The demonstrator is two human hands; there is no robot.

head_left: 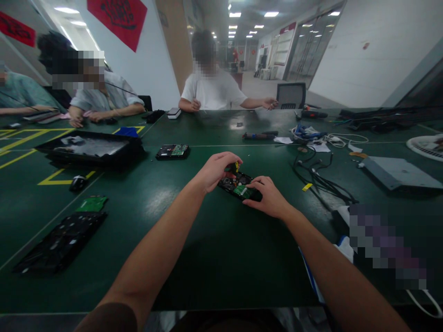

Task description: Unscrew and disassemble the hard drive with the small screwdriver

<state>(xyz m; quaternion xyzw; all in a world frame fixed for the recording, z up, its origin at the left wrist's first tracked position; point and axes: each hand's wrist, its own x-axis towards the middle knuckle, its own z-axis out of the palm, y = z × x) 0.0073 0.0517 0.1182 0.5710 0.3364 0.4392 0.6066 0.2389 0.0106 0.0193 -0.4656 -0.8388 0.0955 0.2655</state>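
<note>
In the middle of the table lies an opened black device (226, 184), its inner parts and a small green circuit board (242, 190) showing. Over its far left end, my left hand (218, 171) pinches a small black-and-yellow piece (237, 166), whose kind I cannot make out. Part of that piece is hidden by the fingers. My right hand (268, 196) grips the device's right end, with fingertips by the green board and the thumb along the near edge.
At left lie a black housing (62, 242), a green board (92, 203), a computer mouse (79, 183) and a black tray (92, 150). Another opened device (172, 151) sits farther back. Cables (316, 177) and a grey metal box (403, 173) are at right. Several people sit across the table.
</note>
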